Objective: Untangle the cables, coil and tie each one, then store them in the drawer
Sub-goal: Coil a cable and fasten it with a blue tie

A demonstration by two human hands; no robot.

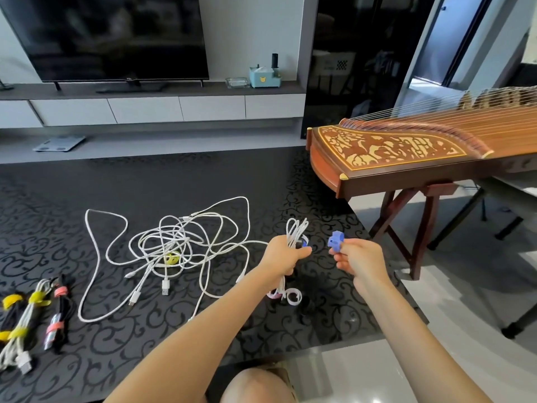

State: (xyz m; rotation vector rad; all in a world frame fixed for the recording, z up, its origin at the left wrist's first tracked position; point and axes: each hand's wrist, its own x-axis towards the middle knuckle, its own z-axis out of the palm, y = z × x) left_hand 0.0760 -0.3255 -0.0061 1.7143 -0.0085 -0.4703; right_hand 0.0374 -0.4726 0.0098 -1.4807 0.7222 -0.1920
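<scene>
A black rug with a grey scroll pattern covers most of the floor. Beyond its far edge a large dark flat-screen television stands on a long low white cabinet with a row of drawers, all shut. Over the rug's far right corner reaches a long brown wooden zither with an inlaid end panel, raised on a wooden stand.

Near the middle of the rug lies a loose tangle of white cables, with plugs trailing toward the near edge and a small yellow tie caught in the middle. Along the left edge lie three tied bundles side by side: a black cable with yellow ties, a white cable with yellow ties and a black cable with pink ties.

Right of the tangle, above the rug, the left hand grips a folded white cable coil in a closed fist; loops stick out above and below it. One strand runs from the fist back to the tangle. The right hand, just beside it, pinches a blue strap tie between thumb and fingertips. Below the left hand a pale pink-and-white strap loop rests on the rug.
</scene>
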